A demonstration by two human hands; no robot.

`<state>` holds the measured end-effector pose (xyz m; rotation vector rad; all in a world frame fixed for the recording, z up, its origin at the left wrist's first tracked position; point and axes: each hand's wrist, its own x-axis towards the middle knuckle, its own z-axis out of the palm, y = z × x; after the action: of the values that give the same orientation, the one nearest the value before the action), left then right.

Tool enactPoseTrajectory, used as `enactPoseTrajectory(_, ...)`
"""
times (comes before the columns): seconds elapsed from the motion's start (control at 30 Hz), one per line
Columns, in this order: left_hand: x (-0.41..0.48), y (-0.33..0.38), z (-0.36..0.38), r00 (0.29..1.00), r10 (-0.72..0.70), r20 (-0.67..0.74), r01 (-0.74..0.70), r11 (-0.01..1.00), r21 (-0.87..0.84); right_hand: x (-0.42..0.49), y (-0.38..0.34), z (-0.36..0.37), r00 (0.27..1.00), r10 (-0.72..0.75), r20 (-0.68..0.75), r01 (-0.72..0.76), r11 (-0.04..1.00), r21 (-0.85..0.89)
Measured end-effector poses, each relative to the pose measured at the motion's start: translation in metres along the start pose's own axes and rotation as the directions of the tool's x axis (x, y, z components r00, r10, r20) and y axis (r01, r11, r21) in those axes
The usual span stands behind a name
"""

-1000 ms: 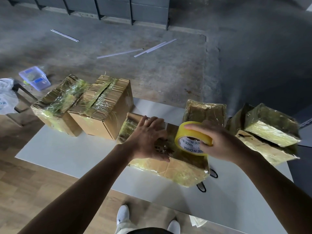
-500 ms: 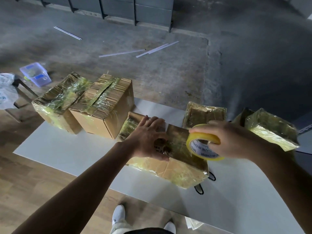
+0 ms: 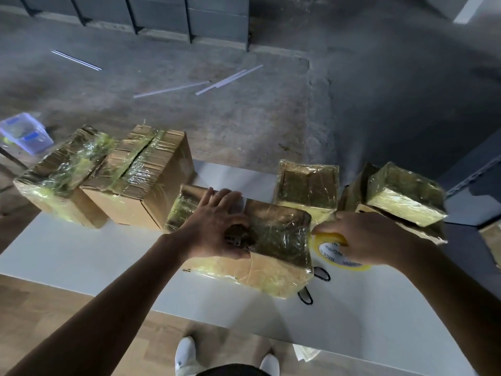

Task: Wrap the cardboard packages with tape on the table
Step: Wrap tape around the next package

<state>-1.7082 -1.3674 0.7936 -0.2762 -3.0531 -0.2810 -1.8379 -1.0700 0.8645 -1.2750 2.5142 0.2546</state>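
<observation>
A cardboard package (image 3: 273,240) mostly covered in yellowish tape lies in the middle of the white table (image 3: 81,256). My left hand (image 3: 217,226) presses flat on the package's top left part. My right hand (image 3: 363,240) grips a yellow tape roll (image 3: 333,253) just past the package's right end, low near the table. A strip of tape runs over the package top towards the roll.
Two bigger taped boxes (image 3: 141,175) stand at the table's back left, a small wrapped one (image 3: 306,185) behind the middle, and stacked wrapped packages (image 3: 401,196) at the right. Black scissors (image 3: 314,283) lie by the package's right front corner. A plastic tub (image 3: 24,131) sits on the floor.
My right hand has carried the tape roll from above the package's top rightwards and down past its right end. The left hand has stayed pressed on the package.
</observation>
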Motion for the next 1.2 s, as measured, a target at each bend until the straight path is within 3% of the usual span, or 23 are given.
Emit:
enactPoseTrajectory(0.23,-0.002,0.002,-0.001,0.999,0.044,-0.005,-0.043,0.999,0.012,0.000,-0.009,0.000,0.999,0.039,-0.005,-0.039,0.998,-0.041)
enactPoseTrajectory(0.4,-0.006,0.022,0.003,0.966,0.229,-0.121,-0.227,0.973,0.029,-0.001,-0.019,-0.003,0.999,0.046,-0.010,-0.046,0.998,-0.042)
enactPoseTrajectory(0.57,-0.006,0.054,0.018,0.983,0.146,-0.114,-0.140,0.988,0.059,-0.001,-0.020,-0.002,0.998,0.059,-0.003,-0.059,0.998,-0.015)
enactPoseTrajectory(0.8,0.008,0.091,0.025,0.975,0.198,-0.105,-0.190,0.978,0.083,-0.003,-0.022,-0.002,0.999,0.049,-0.007,-0.049,0.999,0.011)
enactPoseTrajectory(1.2,0.033,0.122,0.028,0.996,0.091,-0.019,-0.085,0.975,0.204,0.002,-0.012,0.013,0.985,-0.043,-0.169,0.058,0.995,0.086)
